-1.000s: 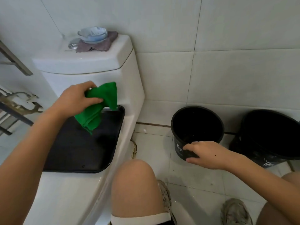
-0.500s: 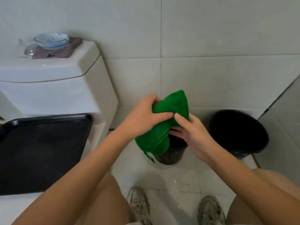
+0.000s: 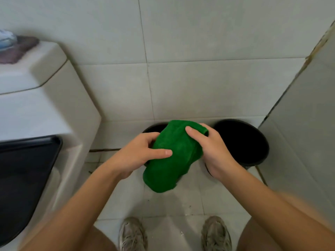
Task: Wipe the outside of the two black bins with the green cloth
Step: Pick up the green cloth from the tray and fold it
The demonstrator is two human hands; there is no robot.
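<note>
The green cloth [image 3: 172,156] is bunched between both hands above the floor, in the middle of the view. My left hand [image 3: 137,156] grips its left side, thumb laid across the front. My right hand [image 3: 213,149] grips its upper right edge. The smaller black bin [image 3: 154,127] stands on the floor right behind the cloth and is mostly hidden; only part of its rim shows. The larger black bin [image 3: 243,142] stands to its right by the wall corner, its dark inside open to view.
A white toilet [image 3: 41,109] fills the left side, with a black tray [image 3: 23,178] lying on its lid. A bowl and a brownish cloth [image 3: 18,49] sit on the tank. A wall panel [image 3: 308,124] closes the right. My shoes [image 3: 133,234] stand on the tiled floor.
My left hand carried the cloth from over the tray to the middle. My right hand left the smaller bin and took hold of the cloth. The view swung right.
</note>
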